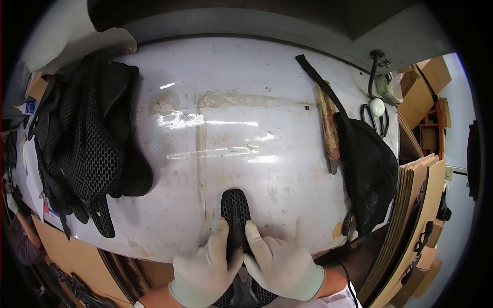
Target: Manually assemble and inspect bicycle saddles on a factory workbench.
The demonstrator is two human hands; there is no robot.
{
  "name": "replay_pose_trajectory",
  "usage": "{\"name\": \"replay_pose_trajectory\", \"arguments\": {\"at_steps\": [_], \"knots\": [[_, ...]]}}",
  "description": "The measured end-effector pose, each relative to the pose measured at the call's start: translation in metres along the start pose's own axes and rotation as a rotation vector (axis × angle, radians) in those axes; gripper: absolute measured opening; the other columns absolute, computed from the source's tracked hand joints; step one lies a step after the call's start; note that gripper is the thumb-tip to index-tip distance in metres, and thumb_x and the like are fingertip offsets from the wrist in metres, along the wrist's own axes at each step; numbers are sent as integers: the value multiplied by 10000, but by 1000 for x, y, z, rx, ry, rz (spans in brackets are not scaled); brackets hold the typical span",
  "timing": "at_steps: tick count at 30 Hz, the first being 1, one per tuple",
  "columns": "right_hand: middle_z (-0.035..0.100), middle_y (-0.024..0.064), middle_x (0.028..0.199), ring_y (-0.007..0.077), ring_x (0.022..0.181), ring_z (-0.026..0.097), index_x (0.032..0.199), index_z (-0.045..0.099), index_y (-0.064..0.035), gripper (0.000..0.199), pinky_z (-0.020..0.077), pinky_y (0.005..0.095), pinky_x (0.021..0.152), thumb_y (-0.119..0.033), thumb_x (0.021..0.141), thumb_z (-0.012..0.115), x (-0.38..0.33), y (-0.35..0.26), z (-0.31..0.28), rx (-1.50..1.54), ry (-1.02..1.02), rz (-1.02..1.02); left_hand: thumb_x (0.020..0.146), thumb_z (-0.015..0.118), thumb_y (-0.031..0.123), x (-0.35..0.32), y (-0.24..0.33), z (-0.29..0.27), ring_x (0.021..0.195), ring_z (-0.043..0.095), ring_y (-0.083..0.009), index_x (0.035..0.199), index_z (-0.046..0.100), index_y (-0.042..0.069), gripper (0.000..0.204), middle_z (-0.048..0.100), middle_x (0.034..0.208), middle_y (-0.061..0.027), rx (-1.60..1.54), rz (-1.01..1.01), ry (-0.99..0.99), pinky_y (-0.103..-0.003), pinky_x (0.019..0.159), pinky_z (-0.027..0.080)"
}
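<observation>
Both my hands wear pale gloves and press on one black mesh piece (235, 208) that lies at the near edge of a white, stained table (231, 102). My left hand (203, 269) grips its left side with the thumb on top. My right hand (280, 264) holds its right side, thumb alongside. The piece's rounded far end points away from me; its near part runs down between my hands and is partly hidden.
A heap of black mesh pieces (87, 143) covers the table's left side. Another black mesh stack with a strap (367, 174) lies at right, beside a worn wooden-handled tool (328, 128) and scissors (375, 115). Cardboard sheets (416, 205) stand at the right edge.
</observation>
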State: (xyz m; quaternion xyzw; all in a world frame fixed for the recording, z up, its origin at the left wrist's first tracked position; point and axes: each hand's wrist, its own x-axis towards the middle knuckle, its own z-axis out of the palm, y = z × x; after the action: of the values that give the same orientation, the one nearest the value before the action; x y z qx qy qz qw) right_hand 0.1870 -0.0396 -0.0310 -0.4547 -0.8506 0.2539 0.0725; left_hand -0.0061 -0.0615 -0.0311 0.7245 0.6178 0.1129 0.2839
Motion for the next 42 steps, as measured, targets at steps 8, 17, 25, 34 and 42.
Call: {"name": "replay_pose_trajectory", "arguments": {"at_steps": [8,17,25,34,42], "knots": [[529,37,698,214,547,588,1437,555,96,614,484,355,483,-241,944,698,-6,5,7,27,92,-53,890,693,159,17,7,-9,605,682,-340,1532,513,22,681,725,878,-181,104,18,-166,-448,563,542],[385,307,1607,474,1307,559,1395,698,-214,569,483,516,1079,-306,859,866,-68,38,-9,709,-84,-301,891,657,90,17,-2,1,626,683,-392,1498,532,25,623,694,784,-221,17,32,-85,-461,605,546],[376,317,1603,489,1363,525,1363,717,-223,572,472,506,1112,-418,843,852,-74,49,3,529,-134,-385,876,651,69,13,-8,10,625,689,-390,1482,553,22,615,702,787,-238,-67,43,12,-453,613,551],[453,321,1537,508,1247,600,1276,775,-153,597,531,504,1042,-328,728,935,-70,34,-4,394,-101,-391,875,642,68,10,-9,13,626,684,-385,1497,544,45,630,696,770,-227,-37,49,28,-451,603,541],[447,359,1527,513,1218,624,1228,792,-139,570,554,490,1016,-358,720,930,-70,38,-4,392,-82,-421,862,640,72,14,-3,6,632,682,-375,1497,547,55,642,699,787,-207,-60,-35,-64,-455,608,542]]}}
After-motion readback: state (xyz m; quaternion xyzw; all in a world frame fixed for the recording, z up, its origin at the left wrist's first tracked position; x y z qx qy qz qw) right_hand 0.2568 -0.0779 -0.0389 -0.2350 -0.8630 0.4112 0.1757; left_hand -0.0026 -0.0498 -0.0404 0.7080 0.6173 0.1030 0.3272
